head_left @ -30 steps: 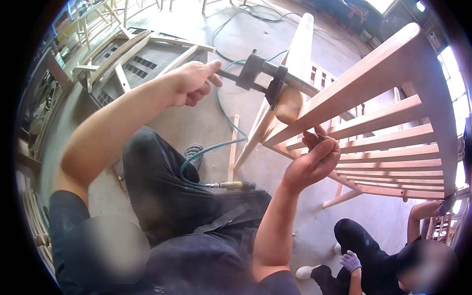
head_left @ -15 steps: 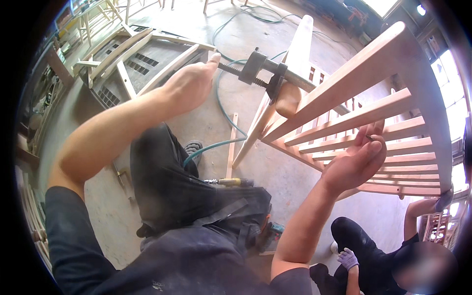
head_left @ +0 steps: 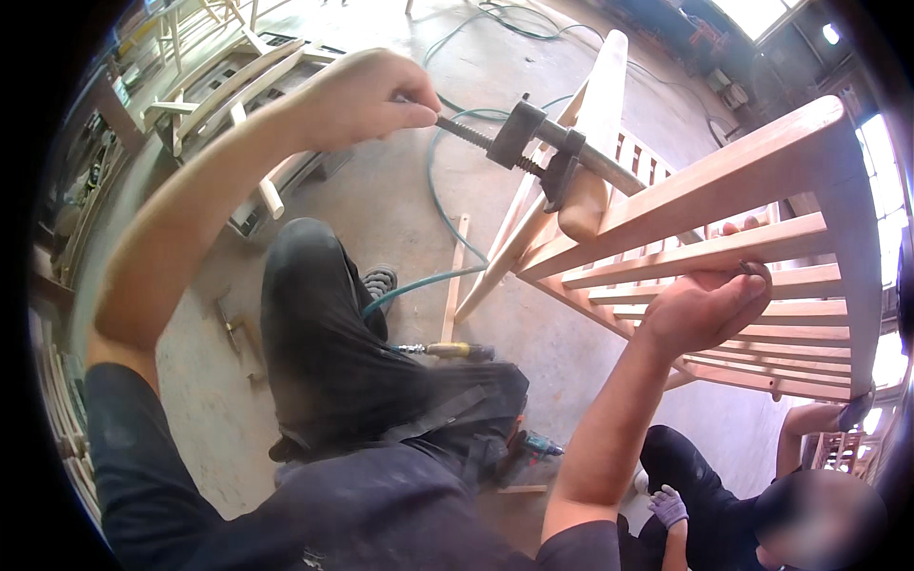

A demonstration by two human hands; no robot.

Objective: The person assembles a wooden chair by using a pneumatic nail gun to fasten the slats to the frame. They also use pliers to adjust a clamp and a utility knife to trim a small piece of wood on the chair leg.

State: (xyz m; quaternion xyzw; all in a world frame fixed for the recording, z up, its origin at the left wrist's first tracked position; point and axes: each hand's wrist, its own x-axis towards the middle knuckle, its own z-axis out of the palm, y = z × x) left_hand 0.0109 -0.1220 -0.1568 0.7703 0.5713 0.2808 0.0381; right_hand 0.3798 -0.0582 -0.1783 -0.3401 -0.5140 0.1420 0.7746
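Observation:
My left hand [head_left: 381, 103] is closed round the handle end of the threaded screw of a dark metal bar clamp [head_left: 519, 133]. The clamp's jaw presses by a rounded wooden rail end [head_left: 583, 209], and its bar runs on behind the top rail of a slatted wooden furniture frame [head_left: 714, 181]. My right hand [head_left: 709, 309] is curled round a slat [head_left: 700, 252], with fingertips showing through the gap above it. A thin dark bit shows at its thumb, too small to name. The clamp's far end is hidden behind the slats.
A co-worker with a gloved hand [head_left: 668, 506] sits at lower right, the other hand at the frame's corner. A yellow air tool [head_left: 462, 351] on a green hose [head_left: 419, 285], a drill [head_left: 533, 447] and another clamp [head_left: 243, 343] lie low. Wooden frames [head_left: 238, 90] stand far left.
My left hand has moved up and left, its finger no longer stretched but curled over the screw's end. The clamp and frame have shifted slightly right and down in view, my right hand along with them.

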